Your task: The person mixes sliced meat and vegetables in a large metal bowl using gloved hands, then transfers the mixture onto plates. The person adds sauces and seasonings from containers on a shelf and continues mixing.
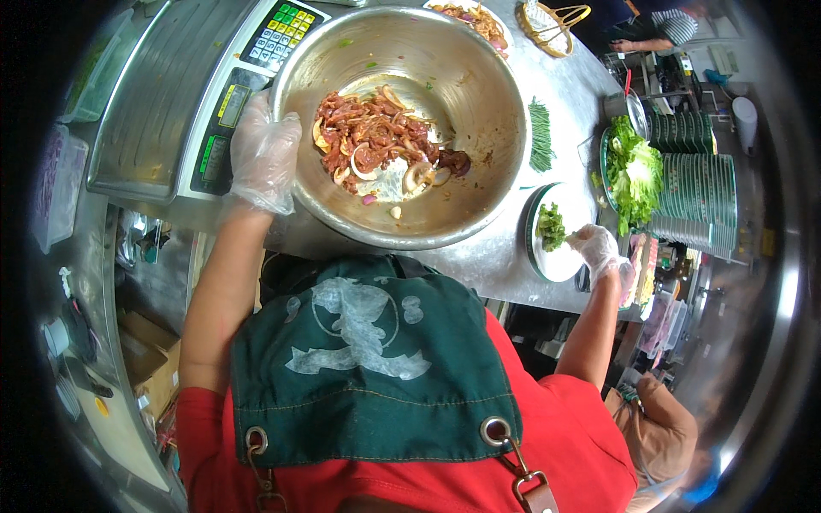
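Note:
My left hand point(264, 154), in a clear plastic glove, grips the left rim of a large steel bowl point(494, 147). Raw sliced meat point(375, 128) mixed with onion rings lies in the bowl. Off to the right, my right hand point(595, 249), gloved too, is at the edge of a green-rimmed white plate point(557, 264), its fingers closed on the end of a leafy lettuce piece point(550, 227) that lies on the plate. Behind that plate rests a bundle of green chives or beans point(540, 136). Lettuce leaves point(632, 170) fill a green dish further right.
A digital scale point(221, 109) with a steel tray point(157, 96) stands left of the bowl. Stacked green-rimmed plates point(699, 186) stand at the right. A plate of food point(478, 22) and a small wicker basket point(545, 29) are behind. Other people point(673, 29) are at the far right and lower right.

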Demonstrator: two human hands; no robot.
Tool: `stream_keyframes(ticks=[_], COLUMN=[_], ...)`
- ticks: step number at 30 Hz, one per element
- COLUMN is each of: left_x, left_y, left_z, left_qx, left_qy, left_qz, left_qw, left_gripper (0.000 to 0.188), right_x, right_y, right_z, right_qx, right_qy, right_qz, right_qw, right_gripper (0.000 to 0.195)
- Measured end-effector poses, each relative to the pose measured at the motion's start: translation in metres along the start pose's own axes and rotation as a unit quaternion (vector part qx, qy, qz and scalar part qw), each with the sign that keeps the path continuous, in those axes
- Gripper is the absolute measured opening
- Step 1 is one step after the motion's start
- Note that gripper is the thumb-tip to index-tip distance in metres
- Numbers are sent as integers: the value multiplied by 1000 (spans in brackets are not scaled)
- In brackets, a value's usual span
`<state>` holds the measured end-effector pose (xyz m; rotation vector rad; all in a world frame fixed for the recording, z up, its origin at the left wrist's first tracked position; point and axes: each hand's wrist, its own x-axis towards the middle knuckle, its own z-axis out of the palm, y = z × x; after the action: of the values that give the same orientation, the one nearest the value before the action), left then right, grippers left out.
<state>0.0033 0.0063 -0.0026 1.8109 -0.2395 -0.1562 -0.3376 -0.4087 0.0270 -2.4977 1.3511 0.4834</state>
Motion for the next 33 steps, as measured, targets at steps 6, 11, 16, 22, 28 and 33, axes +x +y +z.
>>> stream_keyframes(ticks=[6,11,16,22,28,33], left_x=[2,2,1,1,1,2], left_y=[-1,-6,-4,1,-1,-9], left_z=[0,-2,3,1,1,3], left_qx=[0,-9,-22,34,62,31], left_qy=[-8,-16,19,-4,25,39], left_qz=[-13,2,7,-17,12,33], left_qw=[1000,1000,1000,999,998,998], left_gripper=[40,40,37,39,36,33], right_x=[-14,-22,-9,-10,-8,14], right_y=[-14,-31,-20,-12,-15,-28], right_z=[-11,-16,-1,21,20,-7], right_qx=[-18,-73,-119,-113,-2,111], right_qy=[10,38,84,225,131,174], right_qz=[-26,-24,-41,-104,-10,-20], right_qw=[999,996,989,962,991,978], right_gripper=[36,37,46,15,21,12])
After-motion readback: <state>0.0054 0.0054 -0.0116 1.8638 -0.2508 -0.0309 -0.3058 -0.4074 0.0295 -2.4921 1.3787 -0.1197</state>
